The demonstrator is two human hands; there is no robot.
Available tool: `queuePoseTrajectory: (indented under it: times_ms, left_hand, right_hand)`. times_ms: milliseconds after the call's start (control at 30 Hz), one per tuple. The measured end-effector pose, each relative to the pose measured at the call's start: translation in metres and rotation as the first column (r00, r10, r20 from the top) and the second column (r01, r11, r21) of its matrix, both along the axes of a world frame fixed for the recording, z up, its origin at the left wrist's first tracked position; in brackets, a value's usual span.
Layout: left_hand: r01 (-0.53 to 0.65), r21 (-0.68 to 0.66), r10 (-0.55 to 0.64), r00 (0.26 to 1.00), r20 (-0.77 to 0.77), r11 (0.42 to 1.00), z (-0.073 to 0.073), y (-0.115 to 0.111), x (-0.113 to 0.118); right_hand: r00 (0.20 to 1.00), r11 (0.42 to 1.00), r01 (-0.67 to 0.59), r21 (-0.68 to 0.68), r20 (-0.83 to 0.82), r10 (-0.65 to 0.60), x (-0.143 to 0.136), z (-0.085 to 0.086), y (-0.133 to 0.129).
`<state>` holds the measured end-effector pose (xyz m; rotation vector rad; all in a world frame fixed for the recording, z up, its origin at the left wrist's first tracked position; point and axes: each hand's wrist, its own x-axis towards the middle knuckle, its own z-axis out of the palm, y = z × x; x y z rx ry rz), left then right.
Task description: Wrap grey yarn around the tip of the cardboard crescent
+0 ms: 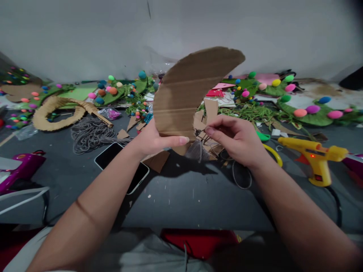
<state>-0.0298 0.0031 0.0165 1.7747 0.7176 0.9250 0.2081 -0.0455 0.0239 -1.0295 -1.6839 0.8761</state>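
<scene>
My left hand (153, 141) is closed on a brown cardboard crescent (184, 94), its thumb lying across the lower part. The crescent stands upright above the table, its wide curve to the left and one tip pointing up and right. Grey yarn (195, 152) is wrapped round its lower end. At the inner edge, my right hand (236, 138) pinches a strand of this yarn between thumb and forefinger. A loose pile of grey yarn (89, 136) lies to the left, with strands leading toward my left wrist. The fingers behind the cardboard are hidden.
A phone (109, 153) lies under my left forearm. A yellow glue gun (314, 155) with a lit red light stands at the right, a purple tool (21, 170) at the left. Behind are a cardboard ring (42, 117), green leaf pieces with coloured balls (307, 113) and cardboard scraps (157, 161).
</scene>
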Motion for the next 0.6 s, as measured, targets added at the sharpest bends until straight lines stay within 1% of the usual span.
queuePoseTrajectory:
  times_ms: [100,167,233,300,367,433,500,600]
  left_hand:
    - [-0.001,0.006,0.001,1.000,-0.010,1.000,0.0003,0.0002,0.0000]
    - [-0.005,0.011,0.005,1.000,-0.020,1.000,0.0008,-0.0005,0.0001]
    - [-0.006,0.028,0.007,1.000,-0.026,1.000,0.0013,-0.0012,0.0002]
    - [-0.015,0.062,0.017,0.999,-0.028,0.998,0.0014,-0.0014,0.0000]
    - [-0.027,0.103,0.030,0.999,-0.027,0.994,0.0014,-0.0012,-0.0006]
    - [-0.031,0.130,0.036,0.999,-0.037,0.991,0.0014,-0.0009,-0.0014]
    - [-0.037,0.133,0.046,0.997,-0.064,0.990,0.0017,-0.0010,-0.0021]
    - [-0.046,0.105,0.057,0.994,-0.098,0.993,0.0023,-0.0021,-0.0025]
  right_hand:
    - [0.999,0.997,-0.051,-0.056,-0.022,0.050,0.0009,0.0031,-0.0009]
    - [0.997,0.995,-0.071,-0.064,-0.044,0.069,0.0002,0.0045,-0.0021]
    - [0.998,0.996,-0.060,-0.068,-0.040,0.057,-0.0001,0.0051,-0.0031]
    - [0.999,0.997,-0.030,-0.066,0.007,0.031,0.0009,0.0052,-0.0037]
    - [0.996,0.999,-0.020,-0.032,0.085,0.022,0.0031,0.0054,-0.0037]
    - [0.989,0.999,-0.046,0.023,0.143,0.043,0.0058,0.0060,-0.0036]
    - [0.987,0.996,-0.070,0.060,0.147,0.061,0.0074,0.0068,-0.0039]
    - [0.992,0.995,-0.063,0.080,0.110,0.054,0.0062,0.0073,-0.0053]
